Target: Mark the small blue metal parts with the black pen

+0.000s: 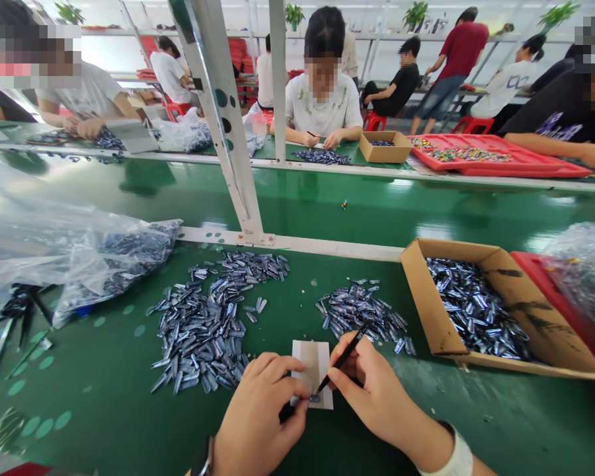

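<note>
My left hand [270, 410] is closed at the left edge of a small white card with a tan centre strip [313, 357]. Its fingertips pinch one end of a small glossy blue-black piece [315, 398] lying low on the card. Gripped like a pencil in my right hand [371, 383] is a slim black pointed tool [346, 354], its tip down by that piece; whether it is a pen or tweezers I cannot tell. Beyond my left hand spreads a large pile of similar pieces [203, 327]. A smaller pile [361, 307] lies beyond my right hand.
At right stands a cardboard box [421, 304] filled with such pieces, beside a red tray [545, 271]. A clear plastic bag [114, 264] of pieces and several tools [10, 330] lie left. A white post [233, 132] rises ahead. Several people [322, 106] sit across the green bench.
</note>
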A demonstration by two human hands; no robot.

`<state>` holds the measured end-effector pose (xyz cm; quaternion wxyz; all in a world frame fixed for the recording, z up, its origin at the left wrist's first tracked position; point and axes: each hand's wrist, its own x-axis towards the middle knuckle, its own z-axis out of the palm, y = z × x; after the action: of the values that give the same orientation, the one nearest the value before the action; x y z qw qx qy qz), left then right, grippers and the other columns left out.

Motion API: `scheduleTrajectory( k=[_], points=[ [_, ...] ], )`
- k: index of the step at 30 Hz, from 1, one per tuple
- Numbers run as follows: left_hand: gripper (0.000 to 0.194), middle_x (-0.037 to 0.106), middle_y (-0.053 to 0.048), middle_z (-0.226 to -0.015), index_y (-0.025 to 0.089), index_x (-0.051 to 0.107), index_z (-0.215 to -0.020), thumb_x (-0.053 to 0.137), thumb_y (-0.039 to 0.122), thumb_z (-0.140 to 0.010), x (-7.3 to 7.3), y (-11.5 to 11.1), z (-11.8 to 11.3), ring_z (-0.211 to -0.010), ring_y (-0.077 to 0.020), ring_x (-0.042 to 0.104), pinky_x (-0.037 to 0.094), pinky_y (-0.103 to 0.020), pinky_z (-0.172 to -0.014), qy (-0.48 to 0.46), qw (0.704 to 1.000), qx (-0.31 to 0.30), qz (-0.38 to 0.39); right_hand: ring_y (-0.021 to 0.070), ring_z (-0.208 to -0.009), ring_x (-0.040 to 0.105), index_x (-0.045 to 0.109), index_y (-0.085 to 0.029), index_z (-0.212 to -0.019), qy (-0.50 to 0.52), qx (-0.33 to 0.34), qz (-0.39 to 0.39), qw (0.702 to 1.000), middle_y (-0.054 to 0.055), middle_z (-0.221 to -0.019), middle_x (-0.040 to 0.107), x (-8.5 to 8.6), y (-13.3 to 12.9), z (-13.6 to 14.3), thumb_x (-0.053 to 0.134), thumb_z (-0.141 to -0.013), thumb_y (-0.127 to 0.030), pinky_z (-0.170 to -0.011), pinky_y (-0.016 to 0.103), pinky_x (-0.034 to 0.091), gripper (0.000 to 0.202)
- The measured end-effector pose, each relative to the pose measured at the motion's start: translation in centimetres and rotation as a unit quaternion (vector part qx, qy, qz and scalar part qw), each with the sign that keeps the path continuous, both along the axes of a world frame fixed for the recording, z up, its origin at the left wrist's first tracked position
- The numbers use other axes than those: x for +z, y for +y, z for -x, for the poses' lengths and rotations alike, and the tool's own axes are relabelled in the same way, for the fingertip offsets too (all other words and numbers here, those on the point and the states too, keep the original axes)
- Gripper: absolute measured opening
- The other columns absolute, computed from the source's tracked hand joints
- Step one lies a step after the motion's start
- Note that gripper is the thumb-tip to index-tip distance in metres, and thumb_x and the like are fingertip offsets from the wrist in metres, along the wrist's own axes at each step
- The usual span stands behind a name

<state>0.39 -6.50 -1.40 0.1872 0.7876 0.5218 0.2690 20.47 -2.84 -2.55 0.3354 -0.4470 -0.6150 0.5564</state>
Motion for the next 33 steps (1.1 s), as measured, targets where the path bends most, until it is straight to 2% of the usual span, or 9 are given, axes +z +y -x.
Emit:
scheduleTrajectory(
  k=[9,17,26,33],
  points=[
    [0.020,0.071,-0.001,-0.101,0.026,0.068,-0.077,0.058,0.009,-0.074,0.0,0.1,0.0,-0.090,-0.0213,0.064,0.052,-0.038,-0.083,0.007,1.000,0.001,-0.004,0.0182,-0.075,0.065,0.049,-0.024,-0.093,-0.002,0.012,-0.007,1.000,0.002,-0.085,0.061,0.3,0.0,0.1,0.057,-0.091,-0.020,-0.069,0.031,0.055,0.009],
    [0.023,0.069,-0.001,-0.107,0.027,0.068,-0.077,0.056,0.008,-0.076,0.1,-0.1,0.2,-0.093,-0.0220,0.062,0.052,-0.038,-0.080,0.034,0.999,-0.026,-0.010,0.0190,-0.076,0.064,0.051,-0.024,-0.095,-0.015,0.015,-0.028,0.999,0.002,-0.087,0.061,0.1,-0.1,-0.2,0.057,-0.091,-0.018,-0.069,0.031,0.054,0.009],
    [0.023,0.071,0.000,-0.107,0.027,0.066,-0.079,0.055,0.007,-0.077,-0.2,-0.5,-0.1,-0.095,-0.0234,0.061,0.050,-0.038,-0.079,0.087,0.994,-0.023,-0.069,0.0193,-0.080,0.062,0.048,-0.025,-0.098,0.008,0.019,-0.039,0.999,0.003,-0.091,0.058,0.0,-0.1,-0.4,0.053,-0.094,-0.019,-0.073,0.033,0.055,0.009],
    [0.022,0.069,-0.001,-0.112,0.026,0.066,-0.080,0.053,0.008,-0.078,-1.1,-1.1,-0.6,-0.099,-0.0238,0.059,0.049,-0.038,-0.083,0.080,0.989,-0.019,-0.127,0.0182,-0.076,0.061,0.048,-0.024,-0.098,-0.020,0.020,-0.080,0.996,0.002,-0.088,0.057,-0.2,-0.5,-0.3,0.052,-0.094,-0.017,-0.068,0.031,0.053,0.009]
  ],
)
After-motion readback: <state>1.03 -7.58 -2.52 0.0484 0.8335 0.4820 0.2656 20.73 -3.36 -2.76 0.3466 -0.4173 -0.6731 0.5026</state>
